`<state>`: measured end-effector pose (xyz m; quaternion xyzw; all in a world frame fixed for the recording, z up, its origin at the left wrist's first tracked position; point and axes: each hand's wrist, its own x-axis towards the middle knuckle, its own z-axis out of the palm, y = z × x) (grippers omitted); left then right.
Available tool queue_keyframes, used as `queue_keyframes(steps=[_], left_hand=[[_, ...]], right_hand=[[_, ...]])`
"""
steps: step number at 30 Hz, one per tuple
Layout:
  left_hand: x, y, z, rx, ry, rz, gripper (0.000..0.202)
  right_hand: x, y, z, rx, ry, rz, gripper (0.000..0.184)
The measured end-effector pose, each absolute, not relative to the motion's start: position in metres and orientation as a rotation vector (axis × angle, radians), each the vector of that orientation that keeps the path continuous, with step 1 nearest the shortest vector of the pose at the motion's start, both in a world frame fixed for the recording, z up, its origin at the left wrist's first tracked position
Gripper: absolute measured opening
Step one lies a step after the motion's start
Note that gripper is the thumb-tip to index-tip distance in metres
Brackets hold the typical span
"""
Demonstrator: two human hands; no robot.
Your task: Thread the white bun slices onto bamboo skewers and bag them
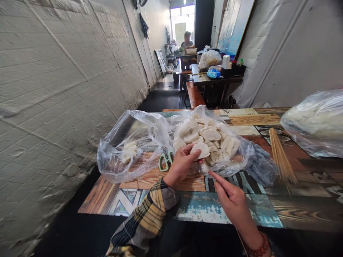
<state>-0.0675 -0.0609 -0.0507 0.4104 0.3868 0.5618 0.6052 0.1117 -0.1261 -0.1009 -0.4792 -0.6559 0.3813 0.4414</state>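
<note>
My left hand [182,164] pinches a pale, spongy-looking white slice [200,150] between thumb and fingers. My right hand [232,198], its fingers closed, grips a thin bamboo skewer [241,242] whose rear end shows beside the wrist. The skewer's tip cannot be made out, though the right fingertips are just below the slice. Behind both hands, an open clear plastic bag [242,151] holds a heap of similar slices [210,135]. A second clear bag [112,157] on the left has a few pale pieces [130,151] in it. Green-handled scissors [166,159] lie between the bags.
On the right of the patterned table [227,210] are a grey cloth [261,164], a bundle of bamboo skewers [280,155] and a large filled plastic bag [316,121]. A brick wall [66,89] runs along the left. Beyond stand another laden table [203,79] and a person [187,41].
</note>
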Motion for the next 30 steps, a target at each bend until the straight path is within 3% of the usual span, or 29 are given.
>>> queue_keyframes(steps=[30], left_hand=[[-0.057, -0.072, -0.045, 0.956, 0.909, 1.24, 0.04]], right_hand=[[0.108, -0.124, -0.099, -1.138, -1.741, 0.548, 0.033]])
